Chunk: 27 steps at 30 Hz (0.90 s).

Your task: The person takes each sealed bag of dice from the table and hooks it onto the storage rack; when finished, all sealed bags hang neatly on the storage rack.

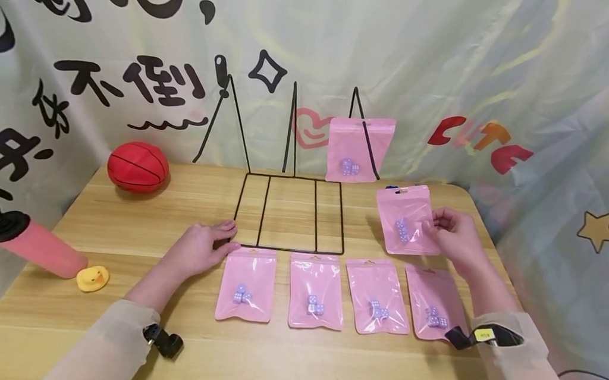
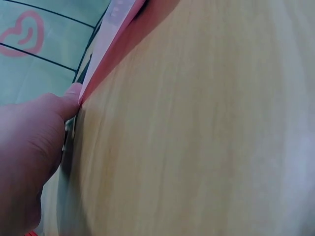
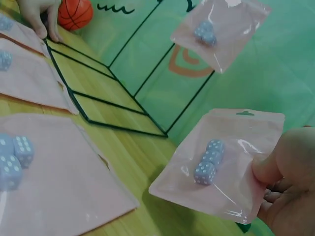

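Note:
My right hand (image 1: pixel 453 234) pinches a pink zip bag (image 3: pixel 216 196) by its side edge, thumb across the front. Purple dice (image 3: pixel 209 162) show through this bag, which is held off the table to the right of a black wire display rack (image 1: pixel 286 249). My left hand (image 1: pixel 200 247) holds the rack's front left corner between thumb and fingers. Another pink bag (image 1: pixel 358 149) with dice hangs on the rack's right hook. Several more dice bags (image 1: pixel 247 269) lie in a row before the rack; the leftmost bag's edge (image 2: pixel 106 44) is beside my left thumb.
Two further hooks (image 1: pixel 292 123) rise at the rack's left and middle, with no bags on them. At the left are a red ball (image 1: pixel 138 167), a pink bottle (image 1: pixel 44 247) and a yellow rubber duck (image 1: pixel 92 279). A printed curtain (image 1: pixel 401 54) stands behind the table.

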### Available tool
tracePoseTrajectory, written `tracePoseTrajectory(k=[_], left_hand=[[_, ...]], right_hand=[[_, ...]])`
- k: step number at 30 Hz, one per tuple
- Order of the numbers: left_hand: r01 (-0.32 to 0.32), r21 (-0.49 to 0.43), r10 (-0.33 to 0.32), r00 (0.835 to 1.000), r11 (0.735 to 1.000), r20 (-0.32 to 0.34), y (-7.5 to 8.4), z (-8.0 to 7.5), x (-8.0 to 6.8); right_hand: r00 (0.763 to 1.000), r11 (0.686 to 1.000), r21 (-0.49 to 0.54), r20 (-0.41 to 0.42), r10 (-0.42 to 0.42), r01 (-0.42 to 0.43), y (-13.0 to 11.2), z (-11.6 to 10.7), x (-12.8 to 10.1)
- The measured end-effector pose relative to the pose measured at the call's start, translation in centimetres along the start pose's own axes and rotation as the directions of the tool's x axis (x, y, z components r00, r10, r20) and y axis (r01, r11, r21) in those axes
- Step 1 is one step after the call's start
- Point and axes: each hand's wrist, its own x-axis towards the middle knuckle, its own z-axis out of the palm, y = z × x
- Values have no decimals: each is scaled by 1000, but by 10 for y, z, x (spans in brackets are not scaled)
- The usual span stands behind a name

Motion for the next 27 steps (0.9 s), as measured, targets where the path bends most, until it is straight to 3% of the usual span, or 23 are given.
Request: tracePoseTrajectory(k=[8,12,17,23,27], left_hand=[[-28,53,28,1000,998,1,3,-2,2],[-26,31,27,1000,999,-13,3,-2,0],[-6,-9,6,999,1000,-33,2,0,-1],[6,-35,-7,999,999,-33,2,0,-2],[8,-47,-9,1000,999,-28,1,0,-1]], right_hand=[[996,998,5,-63,-60,60,-15,3,-12],[988,988,89,-91,-121,129,-21,8,-16],[968,946,214,-116,-223,244,-30,22,-23],[951,883,352,-119,-286,310,-45,37,-34],[936,857,377,-135,-324,351,-56,41,-42]])
